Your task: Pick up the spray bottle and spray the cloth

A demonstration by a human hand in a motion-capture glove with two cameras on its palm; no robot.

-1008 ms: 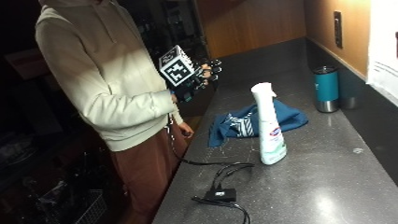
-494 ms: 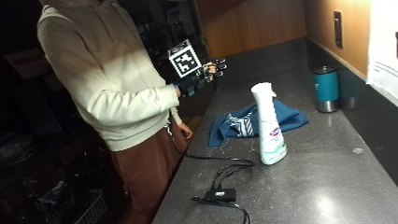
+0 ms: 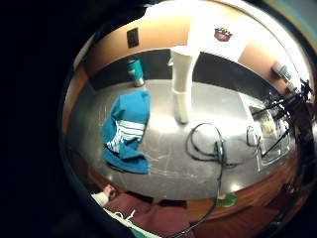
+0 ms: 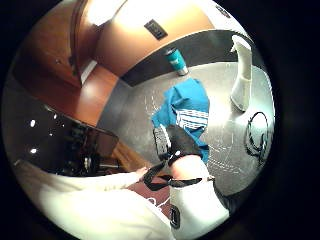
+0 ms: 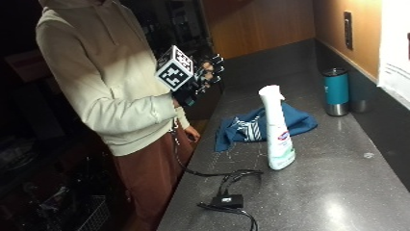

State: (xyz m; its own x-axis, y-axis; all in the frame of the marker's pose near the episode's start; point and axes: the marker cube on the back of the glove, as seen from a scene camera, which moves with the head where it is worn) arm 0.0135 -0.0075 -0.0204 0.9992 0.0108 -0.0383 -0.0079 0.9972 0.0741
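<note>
Dark counter [image 5: 333, 192]: cloth's [image 3: 126, 129] stripes clearer from palm

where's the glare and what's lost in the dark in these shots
Outside view: light glints off the counter in front of the spray bottle; the room behind the person is nearly black. Little finger side palm view: glare brightens the counter beside the cloth. Thumb side palm view: wall washed out.
</note>
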